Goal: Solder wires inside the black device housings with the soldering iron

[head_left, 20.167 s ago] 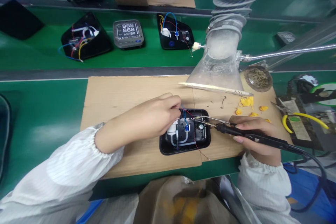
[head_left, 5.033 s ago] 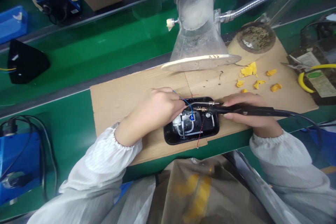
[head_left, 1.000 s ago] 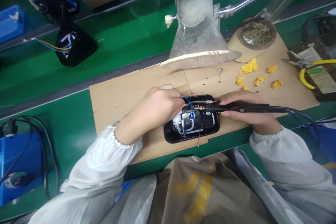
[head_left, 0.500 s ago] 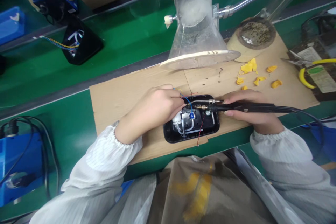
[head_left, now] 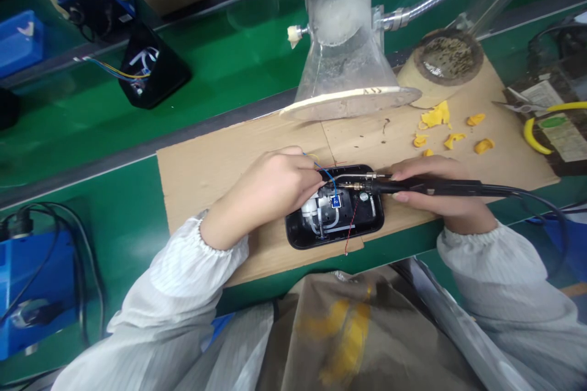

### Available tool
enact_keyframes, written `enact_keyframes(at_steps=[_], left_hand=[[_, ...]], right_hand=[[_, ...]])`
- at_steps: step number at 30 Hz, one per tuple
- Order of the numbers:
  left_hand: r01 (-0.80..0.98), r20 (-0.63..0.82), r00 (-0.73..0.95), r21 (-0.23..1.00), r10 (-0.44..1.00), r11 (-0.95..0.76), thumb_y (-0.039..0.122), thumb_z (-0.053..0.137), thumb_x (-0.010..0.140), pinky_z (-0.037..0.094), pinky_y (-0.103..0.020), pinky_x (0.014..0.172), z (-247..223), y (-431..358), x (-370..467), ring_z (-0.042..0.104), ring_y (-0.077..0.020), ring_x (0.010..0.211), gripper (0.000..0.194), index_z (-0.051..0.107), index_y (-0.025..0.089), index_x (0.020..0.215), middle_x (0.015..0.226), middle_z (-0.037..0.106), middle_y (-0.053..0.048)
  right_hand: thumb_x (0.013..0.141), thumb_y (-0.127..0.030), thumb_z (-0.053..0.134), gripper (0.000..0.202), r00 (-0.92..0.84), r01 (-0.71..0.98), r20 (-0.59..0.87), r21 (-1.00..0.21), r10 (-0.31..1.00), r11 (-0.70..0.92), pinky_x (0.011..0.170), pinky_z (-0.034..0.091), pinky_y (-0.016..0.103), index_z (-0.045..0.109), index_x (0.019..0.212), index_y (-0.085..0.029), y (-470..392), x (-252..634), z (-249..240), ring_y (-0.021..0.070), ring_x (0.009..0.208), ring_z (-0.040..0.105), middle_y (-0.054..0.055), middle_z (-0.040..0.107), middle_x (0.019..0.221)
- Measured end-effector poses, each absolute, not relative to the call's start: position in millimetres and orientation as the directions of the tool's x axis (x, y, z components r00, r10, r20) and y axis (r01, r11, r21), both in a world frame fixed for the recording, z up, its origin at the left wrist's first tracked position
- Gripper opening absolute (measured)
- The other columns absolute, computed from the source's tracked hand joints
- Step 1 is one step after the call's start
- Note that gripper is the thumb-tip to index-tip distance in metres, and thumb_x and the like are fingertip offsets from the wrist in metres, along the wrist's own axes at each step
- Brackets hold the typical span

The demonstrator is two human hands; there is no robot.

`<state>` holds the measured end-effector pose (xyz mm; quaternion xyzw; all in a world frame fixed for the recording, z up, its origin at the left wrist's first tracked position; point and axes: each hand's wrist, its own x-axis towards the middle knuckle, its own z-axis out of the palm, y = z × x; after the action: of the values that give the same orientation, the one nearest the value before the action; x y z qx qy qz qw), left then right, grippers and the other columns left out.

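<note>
An open black plastic housing (head_left: 300, 243) lies on the cardboard, showing white tubing, a small blue square part (head_left: 336, 201) and thin wires. My right hand (head_left: 428, 186) grips a soldering iron (head_left: 413, 187) from the right, its metal tip pointing left over the housing's upper part. At the housing's upper left corner my left hand (head_left: 284, 186) is closed in a pinch. A blue wire (head_left: 328, 172) runs from the square part up into its fingers; the fingertips are partly hidden. A twisted red wire (head_left: 351, 227) hangs over the near rim.
A clear fume hood (head_left: 348, 73) hangs above the cardboard (head_left: 197, 177). Yellow scraps (head_left: 435, 116), a round pot (head_left: 447, 64) and yellow-handled pliers (head_left: 536, 134) lie to the right. Another black housing (head_left: 156, 76) with wires sits on the green belt. A blue machine (head_left: 36, 287) stands left.
The black housing on the green belt has shifted slightly to the right. My hands, the soldering iron and the housing in front of me have hardly moved.
</note>
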<state>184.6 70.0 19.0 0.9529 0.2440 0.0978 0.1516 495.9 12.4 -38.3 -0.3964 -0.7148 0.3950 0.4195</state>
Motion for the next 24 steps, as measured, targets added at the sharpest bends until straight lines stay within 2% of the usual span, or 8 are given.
enact_keyframes(at_steps=[8,17,21,24], left_hand=[[0.427,0.118,0.864,0.344,0.489,-0.837,0.026,0.051,0.103,0.045,-0.031,0.069,18.8,70.0,184.2,0.057,-0.0166,0.071,0.034,0.072,0.017,0.078,0.073,0.064,-0.004],[0.393,0.153,0.873,0.343,0.463,-0.853,0.027,0.049,0.103,0.045,-0.031,0.069,18.1,71.3,184.3,0.056,-0.0167,0.069,0.036,0.071,0.016,0.078,0.072,0.063,-0.003],[0.382,0.159,0.877,0.34,0.453,-0.859,0.027,0.049,0.104,0.045,-0.03,0.069,18.0,71.8,184.8,0.056,-0.0163,0.068,0.036,0.071,0.016,0.078,0.071,0.062,-0.003],[0.388,0.139,0.879,0.345,0.456,-0.855,0.028,0.048,0.104,0.045,-0.03,0.071,17.6,72.1,184.7,0.057,-0.0167,0.07,0.036,0.072,0.016,0.079,0.072,0.064,-0.003]], right_hand=[[0.075,-0.021,0.085,0.027,-0.297,0.252,0.274,-0.901,0.915,0.352,0.076,0.062,0.026,0.077,0.099,-0.029,11.5,495.1,-36.1,0.0184,0.083,0.076,0.001,0.079,0.093],[0.076,-0.016,0.083,0.029,-0.278,0.247,0.292,-0.899,0.915,0.361,0.076,0.06,0.025,0.076,0.101,-0.029,5.4,500.7,-36.3,0.0175,0.084,0.075,0.001,0.079,0.095],[0.074,-0.017,0.084,0.033,-0.176,0.298,0.29,-0.895,0.941,0.332,0.076,0.06,0.032,0.077,0.101,-0.034,-10.9,518.7,-40.8,0.022,0.084,0.074,0.001,0.078,0.095],[0.073,-0.019,0.084,0.031,0.014,0.315,0.279,-0.912,0.96,0.261,0.082,0.06,0.039,0.078,0.098,-0.036,-26.8,537.3,-44.9,0.0261,0.088,0.074,0.003,0.077,0.097]])
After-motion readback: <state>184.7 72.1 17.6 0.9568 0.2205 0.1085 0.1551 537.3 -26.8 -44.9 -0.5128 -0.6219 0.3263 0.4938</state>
